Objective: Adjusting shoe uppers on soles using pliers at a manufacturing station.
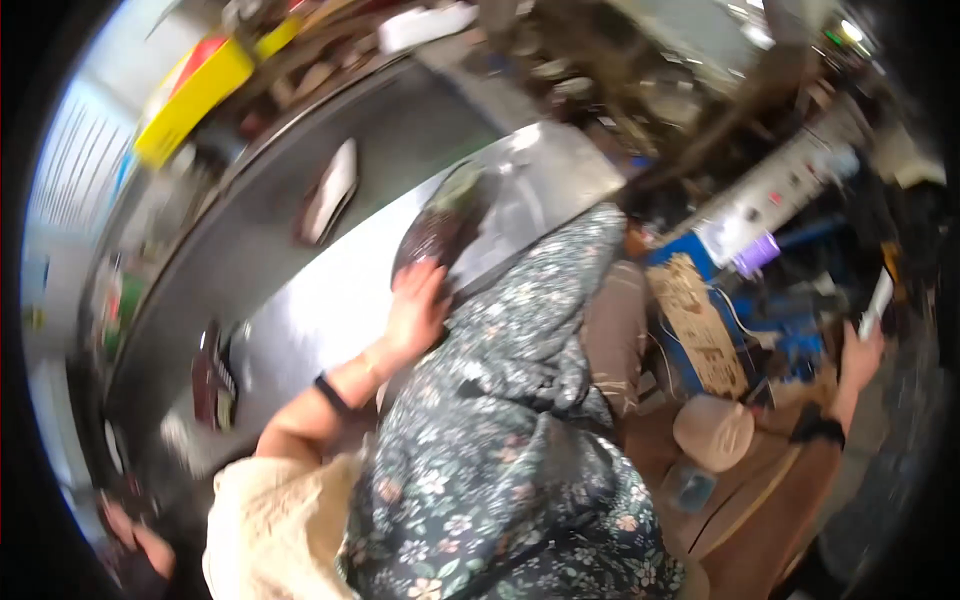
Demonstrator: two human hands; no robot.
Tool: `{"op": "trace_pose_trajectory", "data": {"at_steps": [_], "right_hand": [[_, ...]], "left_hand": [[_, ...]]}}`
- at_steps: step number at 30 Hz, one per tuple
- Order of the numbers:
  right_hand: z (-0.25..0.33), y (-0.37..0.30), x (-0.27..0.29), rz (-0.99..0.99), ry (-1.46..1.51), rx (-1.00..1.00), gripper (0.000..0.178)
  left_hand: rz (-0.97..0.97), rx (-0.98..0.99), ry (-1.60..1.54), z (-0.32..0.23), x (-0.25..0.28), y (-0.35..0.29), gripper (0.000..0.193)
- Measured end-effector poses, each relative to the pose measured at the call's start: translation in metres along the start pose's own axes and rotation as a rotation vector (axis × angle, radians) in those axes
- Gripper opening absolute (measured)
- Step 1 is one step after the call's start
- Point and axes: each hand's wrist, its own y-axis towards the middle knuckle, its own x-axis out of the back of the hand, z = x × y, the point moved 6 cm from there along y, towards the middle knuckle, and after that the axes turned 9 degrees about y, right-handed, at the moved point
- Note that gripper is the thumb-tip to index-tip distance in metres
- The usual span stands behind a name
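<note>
My left hand [415, 315] is at the near end of a glossy dark brown shoe [440, 230], its fingers pressed onto it. The shoe lies along a shiny metal sheet [330, 260], and its far end looks greenish. Far off to the right, my right hand [862, 355] is closed round a slim white flat tool [878, 302]; blur hides what kind it is. Further left on the bench lie a brown and white shoe part [330, 195] and a dark brown shoe piece [213, 382].
A dark flowered apron [480, 440] covers my lap. To the right are a blue box with a cardboard piece [700, 330], a round beige container [713, 433], a power strip [790, 185] and a purple item [757, 254]. A yellow box [195, 100] stands far left; another person's hand [135, 535] shows lower left.
</note>
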Motion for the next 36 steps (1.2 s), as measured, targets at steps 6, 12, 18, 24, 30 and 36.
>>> {"op": "trace_pose_trajectory", "data": {"at_steps": [6, 12, 18, 24, 30, 36], "right_hand": [[0.083, -0.106, 0.015, -0.170, 0.792, 0.312, 0.072], [0.280, -0.295, 0.014, 0.387, 1.365, 0.382, 0.095], [0.332, -0.296, 0.000, 1.403, 2.118, -0.245, 0.097], [0.274, -0.368, -0.025, 1.686, 1.838, -0.662, 0.057], [0.276, -0.318, -0.085, 1.015, 2.187, -1.266, 0.052], [0.436, -0.182, -0.176, 0.729, 2.102, -0.484, 0.051]], "left_hand": [[0.351, 0.018, -1.002, -0.089, -0.013, 0.048, 0.031], [0.351, 0.313, -1.770, -0.175, -0.004, 0.131, 0.057], [0.351, 0.073, -0.774, -0.129, 0.018, 0.112, 0.050], [0.168, -0.011, -0.614, -0.089, 0.010, 0.079, 0.079], [0.220, 0.465, -0.073, 0.064, -0.032, 0.097, 0.103], [0.340, 0.432, -0.190, 0.074, -0.023, 0.108, 0.089]]}}
